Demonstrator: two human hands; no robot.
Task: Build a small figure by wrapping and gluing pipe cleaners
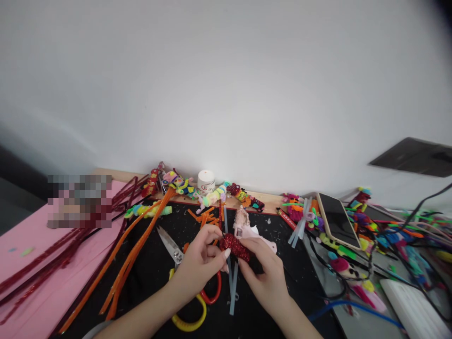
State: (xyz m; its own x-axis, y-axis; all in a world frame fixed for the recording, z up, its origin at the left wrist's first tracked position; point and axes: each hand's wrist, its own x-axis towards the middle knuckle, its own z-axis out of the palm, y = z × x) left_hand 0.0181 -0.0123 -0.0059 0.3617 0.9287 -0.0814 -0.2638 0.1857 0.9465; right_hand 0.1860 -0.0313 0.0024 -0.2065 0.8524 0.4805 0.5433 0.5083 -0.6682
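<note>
A short, thick roll of glittery dark red pipe cleaner (233,248) is held between both hands above the black mat (293,292). My left hand (200,259) pinches its left end with thumb and fingertips. On its right end are the closed fingers of my right hand (265,270). Scissors (175,249) with yellow and red handles lie open, partly under my left hand and forearm. Translucent glue sticks (232,292) lie below the roll. Just behind my right hand is a pale pink glue gun (243,225), partly covered by that hand.
Orange pipe cleaners (132,263) and dark red pipe cleaners (52,256) stretch across the left side, over a pink sheet (31,282). A paper cup (206,181) stands among fuzzy figures along the wall. At right are a phone (338,221), cables and a white power strip (413,308).
</note>
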